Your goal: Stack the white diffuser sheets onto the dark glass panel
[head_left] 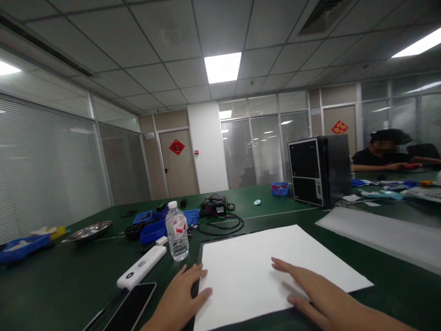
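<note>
The sheet (pixel 255 266) lay flat on a dark mat (pixel 199 252) on the table (pixel 69 276), just before the person. Both hands rested on it, gripping nothing: the left hand (pixel 182 294) at its left edge with fingers open, the right hand (pixel 317 296) flat with fingers spread. It looked like steadying — any shift would call for both palms sliding together. The long axis seemed to run left to right — slightly skewed, the far right corner pointing toward the computer case (pixel 319 170).

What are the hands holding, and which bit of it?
Nothing is gripped. The left hand rests open at the left edge of the white sheet; the right hand lies flat on it.
</note>
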`<control>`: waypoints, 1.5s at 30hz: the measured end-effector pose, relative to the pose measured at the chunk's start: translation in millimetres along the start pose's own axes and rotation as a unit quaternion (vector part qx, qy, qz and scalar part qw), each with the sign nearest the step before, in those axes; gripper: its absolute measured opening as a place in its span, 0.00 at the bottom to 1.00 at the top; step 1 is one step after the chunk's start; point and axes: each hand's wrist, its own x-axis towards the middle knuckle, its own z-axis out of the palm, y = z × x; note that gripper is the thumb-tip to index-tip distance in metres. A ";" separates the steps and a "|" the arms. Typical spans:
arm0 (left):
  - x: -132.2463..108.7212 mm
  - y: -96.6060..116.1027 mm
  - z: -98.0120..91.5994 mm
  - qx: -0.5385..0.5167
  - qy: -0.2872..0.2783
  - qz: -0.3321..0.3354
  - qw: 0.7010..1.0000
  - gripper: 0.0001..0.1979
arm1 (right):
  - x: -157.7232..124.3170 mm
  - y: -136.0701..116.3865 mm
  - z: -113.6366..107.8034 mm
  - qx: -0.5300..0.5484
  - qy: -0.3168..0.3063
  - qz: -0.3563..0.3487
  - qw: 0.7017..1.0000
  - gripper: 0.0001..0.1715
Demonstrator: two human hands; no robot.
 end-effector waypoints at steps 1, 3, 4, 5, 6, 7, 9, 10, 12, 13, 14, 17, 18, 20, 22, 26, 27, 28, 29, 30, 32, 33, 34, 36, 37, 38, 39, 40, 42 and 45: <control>0.9 -0.7 0.9 0.002 0.000 -0.011 1.000 0.26 | 1.9 14.3 -0.1 -0.013 0.027 0.009 1.000 0.37; 2.4 -1.4 2.6 0.004 0.000 -0.031 1.000 0.27 | 7.0 51.8 -2.1 -0.044 0.082 0.025 0.995 0.35; 3.0 -1.4 3.1 0.005 0.000 -0.039 0.999 0.27 | 9.4 73.8 -5.1 -0.066 0.109 0.033 0.991 0.34; 3.3 -1.2 3.3 0.009 0.000 -0.044 0.999 0.27 | 11.0 97.3 -9.8 -0.093 0.138 0.042 0.985 0.33; 3.5 -0.9 3.3 0.015 0.000 -0.047 0.999 0.27 | 11.2 121.5 -16.1 -0.130 0.169 0.052 0.976 0.31; 3.6 -0.6 3.2 0.023 -0.002 -0.047 0.999 0.27 | 9.6 145.6 -23.7 -0.170 0.198 0.068 0.963 0.30; 3.7 -0.7 2.9 0.038 -0.004 -0.044 0.998 0.27 | -0.2 191.3 -40.7 -0.196 0.227 0.106 0.948 0.32; 3.7 -1.1 3.0 0.045 -0.005 -0.042 0.998 0.27 | -8.2 212.1 -48.8 -0.205 0.240 0.127 0.940 0.33; 4.1 -2.3 3.5 0.053 -0.009 -0.039 0.998 0.27 | -27.7 248.0 -62.1 -0.216 0.257 0.177 0.925 0.34; 4.3 -2.8 3.9 0.057 -0.011 -0.037 0.998 0.27 | -37.6 262.9 -67.0 -0.220 0.262 0.206 0.917 0.33; 4.4 -3.1 4.3 0.063 -0.014 -0.034 0.997 0.27 | -46.7 275.4 -70.5 -0.220 0.263 0.233 0.910 0.31; 4.4 -1.8 4.5 0.088 -0.020 -0.027 0.996 0.27 | -63.5 298.0 -74.3 -0.215 0.254 0.277 0.901 0.27; 4.4 -0.7 4.3 0.096 -0.020 -0.026 0.995 0.27 | -65.1 300.2 -73.6 -0.216 0.251 0.278 0.902 0.25; 4.5 1.7 3.8 0.105 -0.019 -0.026 0.994 0.27 | -63.8 296.9 -70.4 -0.221 0.245 0.272 0.904 0.22; 5.1 3.5 3.6 0.108 -0.018 -0.028 0.994 0.27 | -58.7 284.8 -66.9 -0.229 0.239 0.267 0.905 0.20; 5.4 2.4 5.3 0.114 -0.008 -0.042 0.993 0.26 | -43.6 242.8 -64.2 -0.250 0.231 0.253 0.906 0.19; 5.0 1.2 5.9 0.113 -0.007 -0.045 0.993 0.26 | -38.7 229.5 -63.4 -0.254 0.229 0.248 0.906 0.19; 4.4 0.0 6.4 0.110 -0.006 -0.046 0.993 0.26 | -33.1 215.1 -61.9 -0.257 0.226 0.240 0.908 0.19; 3.8 -1.3 6.7 0.106 -0.004 -0.045 0.993 0.26 | -27.0 199.8 -59.1 -0.260 0.220 0.229 0.912 0.19; 3.1 -2.4 6.8 0.102 -0.001 -0.044 0.994 0.26 | -20.7 183.5 -54.8 -0.261 0.212 0.214 0.917 0.18; 1.6 -3.9 6.5 0.095 0.005 -0.043 0.995 0.26 | -8.6 148.5 -42.5 -0.260 0.190 0.170 0.931 0.17; 1.0 -4.1 6.1 0.093 0.008 -0.043 0.995 0.25 | -3.7 130.3 -35.1 -0.257 0.175 0.138 0.940 0.17; 0.4 -4.1 5.5 0.092 0.009 -0.043 0.995 0.25 | -0.1 112.3 -27.7 -0.251 0.157 0.101 0.950 0.17; -0.5 -3.5 4.1 0.092 0.008 -0.041 0.995 0.25 | 3.4 78.9 -14.9 -0.226 0.116 0.024 0.967 0.18; -0.8 -3.2 3.6 0.093 0.007 -0.039 0.995 0.25 | 3.5 65.1 -10.6 -0.210 0.098 -0.010 0.973 0.19; -1.1 -3.0 3.2 0.093 0.007 -0.037 0.995 0.25 | 3.0 54.4 -7.8 -0.194 0.081 -0.039 0.977 0.20; -1.2 -3.1 3.0 0.091 0.007 -0.036 0.995 0.25 | 2.2 47.2 -6.7 -0.181 0.070 -0.058 0.979 0.21; -1.2 -3.4 3.0 0.089 0.008 -0.037 0.995 0.25 | 1.4 43.8 -6.9 -0.172 0.065 -0.066 0.981 0.22; -1.2 -4.7 3.5 0.086 0.009 -0.038 0.995 0.25 | 0.9 47.8 -10.3 -0.166 0.071 -0.058 0.982 0.23; -1.6 -6.6 3.7 0.090 0.008 -0.036 0.995 0.25 | 2.0 69.4 -17.9 -0.171 0.089 -0.007 0.981 0.26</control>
